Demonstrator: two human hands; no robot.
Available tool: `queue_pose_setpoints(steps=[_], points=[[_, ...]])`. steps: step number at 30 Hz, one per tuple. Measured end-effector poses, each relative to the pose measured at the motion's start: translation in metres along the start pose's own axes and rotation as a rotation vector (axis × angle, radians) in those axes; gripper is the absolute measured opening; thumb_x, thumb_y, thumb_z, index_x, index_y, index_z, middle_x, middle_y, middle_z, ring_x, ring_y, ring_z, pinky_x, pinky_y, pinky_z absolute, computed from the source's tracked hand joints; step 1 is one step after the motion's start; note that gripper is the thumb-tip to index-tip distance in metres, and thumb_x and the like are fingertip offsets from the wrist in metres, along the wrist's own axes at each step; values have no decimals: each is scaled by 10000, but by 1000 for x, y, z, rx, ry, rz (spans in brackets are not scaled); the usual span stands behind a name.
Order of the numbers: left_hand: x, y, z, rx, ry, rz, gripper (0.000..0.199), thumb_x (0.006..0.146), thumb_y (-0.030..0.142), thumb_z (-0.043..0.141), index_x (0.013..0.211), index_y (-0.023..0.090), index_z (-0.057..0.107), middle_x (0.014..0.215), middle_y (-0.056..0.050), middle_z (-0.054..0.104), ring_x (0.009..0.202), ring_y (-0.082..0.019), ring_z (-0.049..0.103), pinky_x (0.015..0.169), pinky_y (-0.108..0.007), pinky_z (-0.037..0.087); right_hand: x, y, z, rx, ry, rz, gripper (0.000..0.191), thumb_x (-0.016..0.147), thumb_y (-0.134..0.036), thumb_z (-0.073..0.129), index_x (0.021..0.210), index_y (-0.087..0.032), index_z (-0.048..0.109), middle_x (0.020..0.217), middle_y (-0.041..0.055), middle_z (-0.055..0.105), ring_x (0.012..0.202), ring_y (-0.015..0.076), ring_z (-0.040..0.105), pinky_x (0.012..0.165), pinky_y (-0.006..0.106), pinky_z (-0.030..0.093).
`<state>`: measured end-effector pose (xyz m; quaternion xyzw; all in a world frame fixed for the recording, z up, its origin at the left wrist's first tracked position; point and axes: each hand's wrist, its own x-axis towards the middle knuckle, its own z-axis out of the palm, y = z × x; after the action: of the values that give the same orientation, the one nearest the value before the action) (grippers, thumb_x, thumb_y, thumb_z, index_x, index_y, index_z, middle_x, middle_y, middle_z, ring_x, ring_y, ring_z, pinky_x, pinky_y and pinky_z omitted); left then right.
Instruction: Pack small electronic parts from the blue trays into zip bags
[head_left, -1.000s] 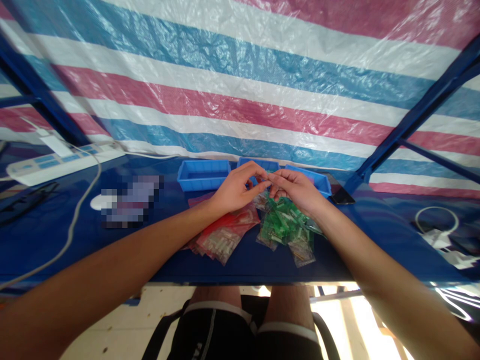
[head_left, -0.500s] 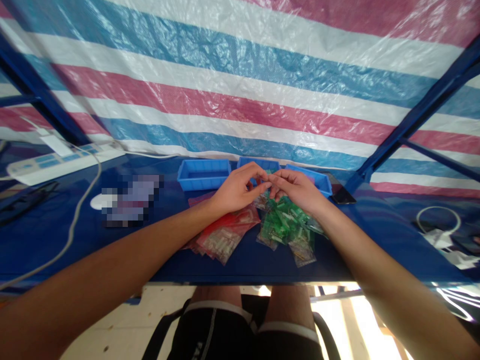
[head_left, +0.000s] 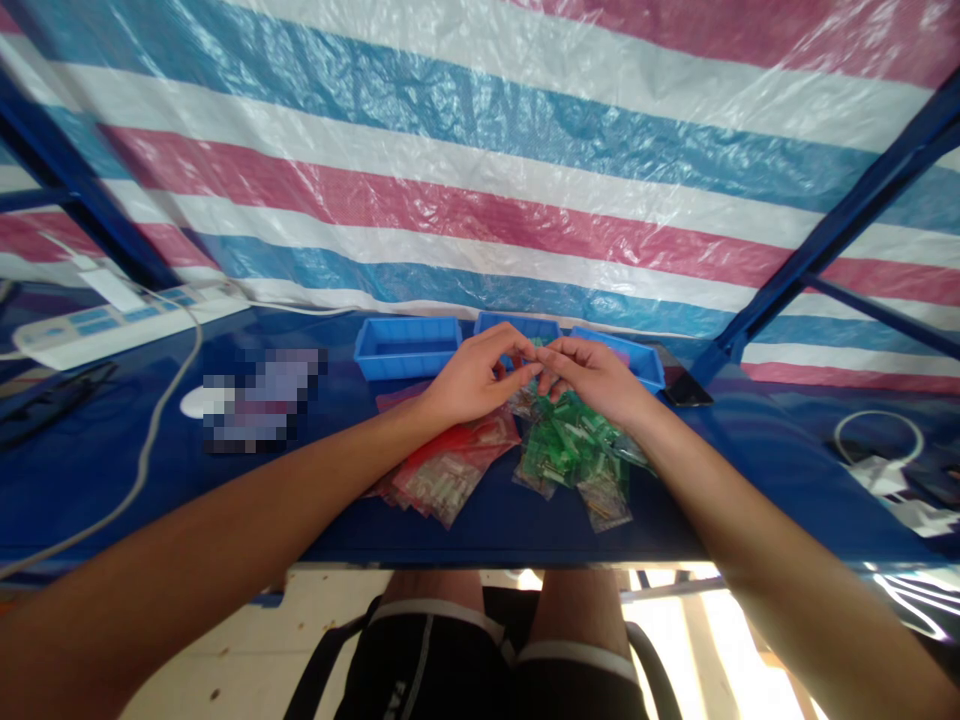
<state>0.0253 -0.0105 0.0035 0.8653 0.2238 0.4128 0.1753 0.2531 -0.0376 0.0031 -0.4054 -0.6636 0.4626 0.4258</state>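
My left hand (head_left: 484, 375) and my right hand (head_left: 589, 375) meet fingertip to fingertip over the small bags, in front of the blue bins. Both are closed in a pinch, and whatever sits between the fingers is too small or hidden to name. Under my right hand lies a heap of green plastic bags (head_left: 574, 440) with small parts inside. A clear bag (head_left: 606, 500) pokes out at the heap's near side. Red-tinted plastic bags (head_left: 450, 470), holding small pale pieces, are piled below my left hand and wrist.
Three blue bins stand behind my hands: a left bin (head_left: 409, 365), a middle bin (head_left: 517, 325) and a right bin (head_left: 641, 362). A dark phone (head_left: 686, 390) lies right of them. A power strip (head_left: 127, 325) and white cable (head_left: 154, 430) occupy the left side.
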Motion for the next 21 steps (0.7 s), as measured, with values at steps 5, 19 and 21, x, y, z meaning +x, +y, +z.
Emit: queue_pose_setpoints(steps=[5,19,21], points=[[0,-1,0,-5,-3,-1,209,1049,389,653,1085,189,698,1043,-70,687,925,-185,700,685,-258,538,0,-2,1,28,-6,18,509,880,-712,800,932,-208,761,758,37,759,671,164,686,626,277,564],[0,-2,1,-9,-6,-4,227,1053,413,652,1096,195,698,1051,-74,691,928,-189,697,685,-261,546,1,2,0,31,-13,31,484,901,-687,792,944,-206,754,765,34,751,676,167,680,641,290,561],[0,0,0,-12,2,-3,237,1054,422,653,1081,192,704,1045,-76,693,920,-188,694,685,-262,542,1,0,2,36,-3,37,493,885,-696,803,938,-209,749,762,31,745,679,171,678,636,294,564]])
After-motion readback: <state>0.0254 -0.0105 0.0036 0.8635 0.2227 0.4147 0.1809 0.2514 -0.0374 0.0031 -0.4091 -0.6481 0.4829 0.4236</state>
